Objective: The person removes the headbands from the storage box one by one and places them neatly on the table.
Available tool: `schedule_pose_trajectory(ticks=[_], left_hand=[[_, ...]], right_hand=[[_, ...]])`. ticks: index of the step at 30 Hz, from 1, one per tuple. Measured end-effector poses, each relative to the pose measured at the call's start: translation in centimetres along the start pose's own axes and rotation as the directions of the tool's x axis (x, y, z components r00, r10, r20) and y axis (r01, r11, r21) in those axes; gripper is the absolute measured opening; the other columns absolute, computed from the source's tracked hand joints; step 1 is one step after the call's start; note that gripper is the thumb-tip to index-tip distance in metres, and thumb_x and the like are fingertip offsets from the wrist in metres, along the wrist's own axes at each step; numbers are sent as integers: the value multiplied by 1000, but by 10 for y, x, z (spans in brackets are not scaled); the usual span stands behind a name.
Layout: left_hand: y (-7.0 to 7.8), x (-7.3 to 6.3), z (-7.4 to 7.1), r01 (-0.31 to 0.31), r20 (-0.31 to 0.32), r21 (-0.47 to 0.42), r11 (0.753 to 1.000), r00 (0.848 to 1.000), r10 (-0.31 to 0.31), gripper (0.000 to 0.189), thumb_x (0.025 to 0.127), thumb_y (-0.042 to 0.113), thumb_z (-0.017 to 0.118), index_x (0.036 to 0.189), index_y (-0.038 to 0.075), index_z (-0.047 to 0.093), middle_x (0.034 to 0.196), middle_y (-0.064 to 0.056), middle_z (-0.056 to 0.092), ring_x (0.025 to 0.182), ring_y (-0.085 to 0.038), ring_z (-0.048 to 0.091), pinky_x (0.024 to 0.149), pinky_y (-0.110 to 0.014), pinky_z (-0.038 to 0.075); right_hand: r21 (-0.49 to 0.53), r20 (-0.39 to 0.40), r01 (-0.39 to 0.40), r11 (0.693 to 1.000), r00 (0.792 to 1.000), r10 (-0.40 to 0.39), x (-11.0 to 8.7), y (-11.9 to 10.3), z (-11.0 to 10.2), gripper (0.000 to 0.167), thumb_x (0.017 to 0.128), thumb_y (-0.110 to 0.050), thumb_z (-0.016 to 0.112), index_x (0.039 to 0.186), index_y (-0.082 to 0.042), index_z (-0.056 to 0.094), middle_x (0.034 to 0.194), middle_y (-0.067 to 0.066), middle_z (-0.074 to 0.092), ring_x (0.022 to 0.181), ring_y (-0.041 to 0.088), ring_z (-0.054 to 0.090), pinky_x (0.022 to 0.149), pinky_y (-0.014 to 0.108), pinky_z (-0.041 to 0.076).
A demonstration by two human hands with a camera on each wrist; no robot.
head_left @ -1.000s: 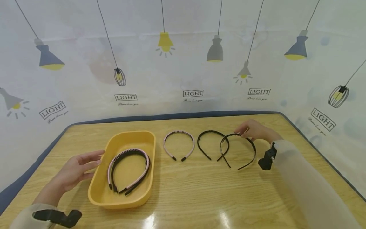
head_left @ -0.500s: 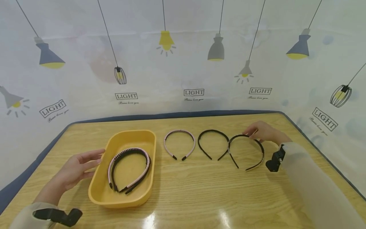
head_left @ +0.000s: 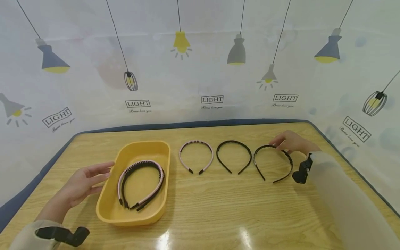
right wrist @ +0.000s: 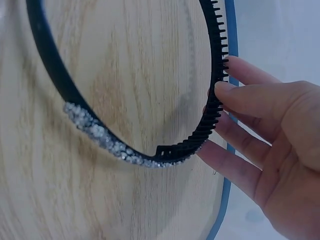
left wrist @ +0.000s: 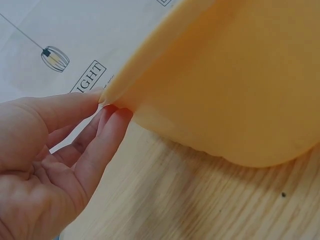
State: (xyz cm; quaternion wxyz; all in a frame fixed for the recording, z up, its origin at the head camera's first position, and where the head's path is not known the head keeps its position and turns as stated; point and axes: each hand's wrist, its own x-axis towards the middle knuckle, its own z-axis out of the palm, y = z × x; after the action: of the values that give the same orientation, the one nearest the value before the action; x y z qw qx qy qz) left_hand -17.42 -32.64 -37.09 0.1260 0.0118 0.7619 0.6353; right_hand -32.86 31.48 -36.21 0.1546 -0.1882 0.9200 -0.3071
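Note:
In the head view, my right hand pinches the top of a black toothed headband at the right of the row. The right wrist view shows its sparkling silver stones and my thumb and fingers on its toothed band. It seems to be slightly off the table. My left hand touches the left side of a yellow plastic tray, fingertips against its rim and outer wall. Inside the tray lie a pink headband and black headband loops, overlapping.
A pink headband and a plain black headband lie in a row on the wooden table, between the tray and my right hand. A patterned cloth stands behind the table.
My right hand has moved right with the stone-studded headband, which overlapped the plain black headband before and now sits beside it. My left hand and the tray stay in place.

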Motion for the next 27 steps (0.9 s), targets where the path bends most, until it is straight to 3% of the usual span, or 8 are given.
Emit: schedule_pose_trajectory(ticks=[5,14,27], left_hand=[[0,1,-1,-3,6,2,1000,1000,3,41,93,16,56,133,16,50,113,0,47,96,-6,58,81,-35,53],[0,2,-2,-17,13,8,1000,1000,17,41,93,15,55,134,15,49,112,0,47,97,-6,58,80,-35,53],[2,1,-2,-1,-7,55,998,1000,2,47,93,19,56,137,9,44,114,0,47,96,-5,58,80,-35,53]], right_hand=[[5,13,-16,1000,1000,16,4,1,-1,30,86,2,59,116,5,60,112,27,55,101,38,51,63,39,55],[-11,48,-23,1000,999,23,12,-1,-1,27,86,4,58,114,7,60,111,29,55,101,42,52,70,51,54],[-64,8,-41,997,999,41,24,4,-1,25,85,4,58,110,3,64,108,26,58,96,37,55,60,38,54]])
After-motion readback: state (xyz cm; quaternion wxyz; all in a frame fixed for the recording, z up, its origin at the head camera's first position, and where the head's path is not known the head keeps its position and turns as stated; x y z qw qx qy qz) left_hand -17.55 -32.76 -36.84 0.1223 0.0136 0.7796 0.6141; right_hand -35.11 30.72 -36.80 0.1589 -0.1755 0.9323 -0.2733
